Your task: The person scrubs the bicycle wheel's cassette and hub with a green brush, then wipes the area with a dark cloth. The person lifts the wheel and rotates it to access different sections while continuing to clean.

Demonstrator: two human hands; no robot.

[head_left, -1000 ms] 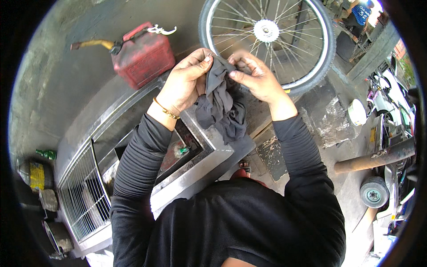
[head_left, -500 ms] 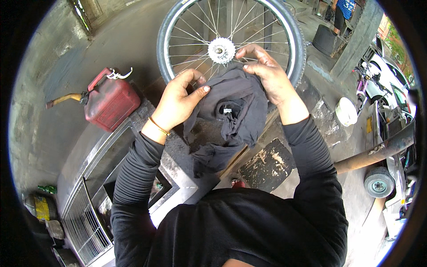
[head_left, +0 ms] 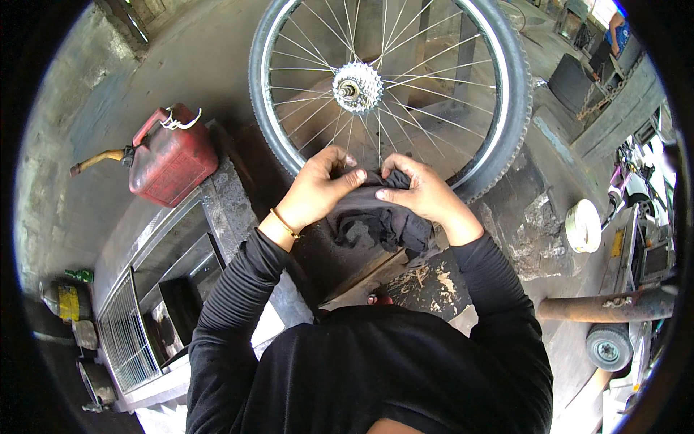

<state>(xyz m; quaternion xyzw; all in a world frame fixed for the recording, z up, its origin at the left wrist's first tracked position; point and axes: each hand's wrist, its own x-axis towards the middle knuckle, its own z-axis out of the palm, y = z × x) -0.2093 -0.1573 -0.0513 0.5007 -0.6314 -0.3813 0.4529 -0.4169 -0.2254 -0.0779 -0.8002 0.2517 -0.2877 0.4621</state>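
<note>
A crumpled dark grey cloth (head_left: 379,217) hangs between my two hands, bunched at its upper edge. My left hand (head_left: 329,177) pinches it on the left, thumb against curled fingers. On the right, my right hand (head_left: 412,189) grips the same bunched edge, its thumb close to the left one. Just beyond the hands stands a bicycle wheel (head_left: 515,108) with a black tyre, thin spokes and a silver rear sprocket cluster (head_left: 358,88) at its hub. The cloth is apart from the sprockets, and its lower folds drape loosely.
A red fuel can (head_left: 173,163) with a yellowish spout stands at left on a ledge. Below it is a metal frame with a wire grille (head_left: 130,336). At right are a white bucket (head_left: 583,226), a rusty pipe (head_left: 607,307) and a small wheel (head_left: 609,347). Another person (head_left: 619,32) is far right.
My hands have come closer together and lower, gathering the spread cloth into a tighter bunch. The view has shifted, so the wheel looks larger and the whole sprocket cluster shows.
</note>
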